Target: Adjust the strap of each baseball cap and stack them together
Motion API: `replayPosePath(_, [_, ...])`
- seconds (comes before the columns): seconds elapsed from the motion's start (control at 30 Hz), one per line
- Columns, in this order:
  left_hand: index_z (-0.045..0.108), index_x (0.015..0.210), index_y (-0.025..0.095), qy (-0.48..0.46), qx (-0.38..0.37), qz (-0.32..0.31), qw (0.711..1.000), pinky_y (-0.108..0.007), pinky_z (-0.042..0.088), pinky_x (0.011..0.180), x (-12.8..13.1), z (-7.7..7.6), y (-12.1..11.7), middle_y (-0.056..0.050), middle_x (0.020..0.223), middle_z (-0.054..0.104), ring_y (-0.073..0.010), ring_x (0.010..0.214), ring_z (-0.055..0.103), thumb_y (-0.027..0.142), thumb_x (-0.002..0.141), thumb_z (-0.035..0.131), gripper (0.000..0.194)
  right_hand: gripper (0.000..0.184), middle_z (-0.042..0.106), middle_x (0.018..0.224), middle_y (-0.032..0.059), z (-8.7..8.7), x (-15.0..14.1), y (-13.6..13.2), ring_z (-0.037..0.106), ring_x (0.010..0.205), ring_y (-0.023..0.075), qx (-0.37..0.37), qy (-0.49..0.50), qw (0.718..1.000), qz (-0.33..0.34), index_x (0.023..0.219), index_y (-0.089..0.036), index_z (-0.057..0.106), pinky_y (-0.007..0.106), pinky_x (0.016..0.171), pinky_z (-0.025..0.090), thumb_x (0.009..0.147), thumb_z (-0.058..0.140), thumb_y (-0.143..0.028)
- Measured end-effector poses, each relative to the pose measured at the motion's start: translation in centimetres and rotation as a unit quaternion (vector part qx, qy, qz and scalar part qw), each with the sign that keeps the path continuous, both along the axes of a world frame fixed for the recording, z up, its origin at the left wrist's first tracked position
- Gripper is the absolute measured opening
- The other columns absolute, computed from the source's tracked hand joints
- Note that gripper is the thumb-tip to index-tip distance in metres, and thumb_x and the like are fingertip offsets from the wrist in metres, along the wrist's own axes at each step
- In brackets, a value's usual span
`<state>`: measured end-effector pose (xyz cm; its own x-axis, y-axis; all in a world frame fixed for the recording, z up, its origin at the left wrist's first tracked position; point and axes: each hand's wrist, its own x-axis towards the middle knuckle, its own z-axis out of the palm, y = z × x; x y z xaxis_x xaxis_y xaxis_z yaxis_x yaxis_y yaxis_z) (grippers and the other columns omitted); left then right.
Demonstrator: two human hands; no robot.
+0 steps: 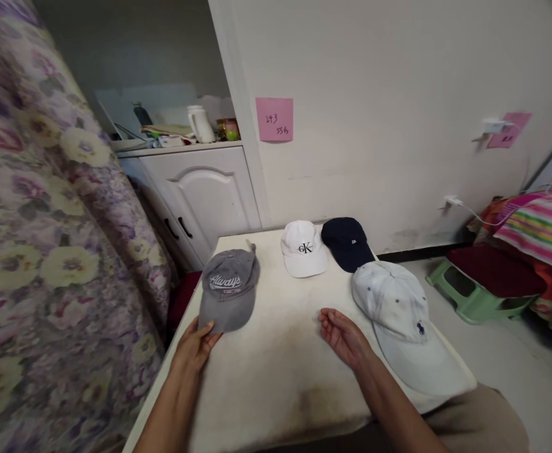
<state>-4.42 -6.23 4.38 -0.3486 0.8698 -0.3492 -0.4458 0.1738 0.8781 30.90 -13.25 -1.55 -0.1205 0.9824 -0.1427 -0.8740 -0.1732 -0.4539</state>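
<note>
On the left of the table lies a grey baseball cap with "Always" lettering in white, its brim toward me. My left hand is closed on the front left edge of that brim, thumb on top. Over the middle of the table my right hand is held with loosely curled fingers and nothing visible in it. Just right of it sits a pale, washed-out cap with a small dark emblem, at the table's right edge. Toward the wall are a white cap with "CK" letters and a navy cap beside it.
The caps lie on a cream-covered table with a brown stain near its front. A floral curtain hangs at left, by a white cabinet. A green stool with a dark red top stands at right.
</note>
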Motion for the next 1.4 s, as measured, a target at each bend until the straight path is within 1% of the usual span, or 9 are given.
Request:
replayPosePath(0.1, [0.062,0.101,0.013,0.011,-0.009,-0.004,1.000,-0.028,0.063,0.056,-0.1,0.0,-0.2,-0.006,0.080,0.072,-0.0164,0.057,0.071,-0.008,0.077,0.058,0.032,0.015,0.076,0.083,0.0047,0.2,-0.1,0.0,0.069,0.070,0.0111,0.003,-0.015,1.000,-0.008,0.091,-0.015,0.071,0.022,0.069,0.057,0.077,0.078,-0.014])
replayPosePath(0.27, [0.047,0.126,0.021,0.032,0.015,0.076,0.996,-0.027,0.063,0.068,1.7,-0.5,-1.3,0.004,0.074,0.064,-0.0077,0.051,0.064,0.000,0.087,0.056,0.045,0.019,0.075,0.079,0.0055,0.8,-0.5,-0.2,0.067,0.066,0.0114,0.020,-0.070,0.997,-0.022,0.087,-0.014,0.069,0.023,0.067,0.054,0.074,0.082,-0.020])
replayPosePath(0.47, [0.047,0.121,0.024,0.027,0.051,0.050,0.997,-0.031,0.063,0.078,5.0,-1.1,-6.3,0.001,0.075,0.069,-0.0153,0.070,0.074,-0.001,0.089,0.050,0.040,0.025,0.074,0.076,0.0040,0.8,-1.3,-1.4,0.063,0.060,0.0112,0.037,-0.154,0.986,-0.060,0.085,-0.015,0.068,0.024,0.062,0.051,0.072,0.082,-0.030])
replayPosePath(0.57, [0.057,0.104,0.019,0.045,0.061,-0.011,0.997,-0.027,0.062,0.078,6.9,-1.6,-8.7,-0.004,0.076,0.073,-0.0163,0.074,0.075,-0.002,0.086,0.053,0.028,0.026,0.073,0.075,0.0037,0.7,-1.7,-2.7,0.062,0.059,0.0113,0.042,-0.193,0.977,-0.080,0.086,-0.015,0.067,0.024,0.061,0.050,0.073,0.080,-0.034])
replayPosePath(0.67, [0.065,0.094,0.014,0.019,0.023,-0.141,0.990,-0.028,0.061,0.081,10.0,-2.1,-9.9,-0.012,0.083,0.076,-0.0198,0.081,0.075,0.000,0.082,0.061,0.019,0.023,0.071,0.075,0.0030,0.7,-1.9,-4.2,0.061,0.058,0.0115,0.045,-0.243,0.962,-0.115,0.086,-0.016,0.066,0.024,0.059,0.047,0.076,0.076,-0.034])
replayPosePath(0.8, [0.069,0.097,0.013,-0.082,-0.001,-0.316,0.945,-0.035,0.055,0.094,16.0,-2.3,-9.7,-0.018,0.096,0.076,-0.0259,0.093,0.074,0.011,0.077,0.074,0.021,0.017,0.069,0.073,0.0000,0.8,-0.9,-6.4,0.056,0.056,0.0102,0.041,-0.323,0.927,-0.188,0.088,-0.018,0.065,0.023,0.058,0.044,0.083,0.070,-0.034])
replayPosePath(0.93, [0.069,0.099,0.011,-0.137,-0.014,-0.389,0.911,-0.045,0.048,0.102,22.4,-2.6,-8.2,-0.024,0.109,0.072,-0.0315,0.103,0.070,0.013,0.075,0.077,0.025,0.018,0.061,0.064,-0.0029,0.8,0.9,-8.2,0.048,0.054,0.0103,0.035,-0.382,0.891,-0.243,0.083,-0.019,0.064,0.022,0.053,0.038,0.086,0.068,-0.036])
replayPosePath(1.1, [0.064,0.106,0.011,-0.205,-0.022,-0.443,0.872,-0.044,0.036,0.113,28.5,-2.7,-6.2,-0.022,0.119,0.069,-0.0285,0.117,0.064,0.016,0.075,0.076,0.033,0.030,0.051,0.057,-0.0051,0.3,1.9,-9.2,0.042,0.051,0.0103,0.039,-0.400,0.873,-0.276,0.076,-0.019,0.056,0.022,0.049,0.033,0.087,0.064,-0.045])
replayPosePath(1.4, [0.064,0.107,0.015,-0.267,0.011,-0.481,0.835,-0.037,0.046,0.103,33.4,-3.1,-5.3,-0.013,0.106,0.073,-0.0242,0.107,0.068,0.011,0.074,0.073,0.034,0.026,0.050,0.059,-0.0039,-0.1,1.6,-8.9,0.041,0.050,0.0105,0.080,-0.437,0.860,-0.250,0.078,-0.019,0.054,0.022,0.049,0.035,0.092,0.056,-0.041])
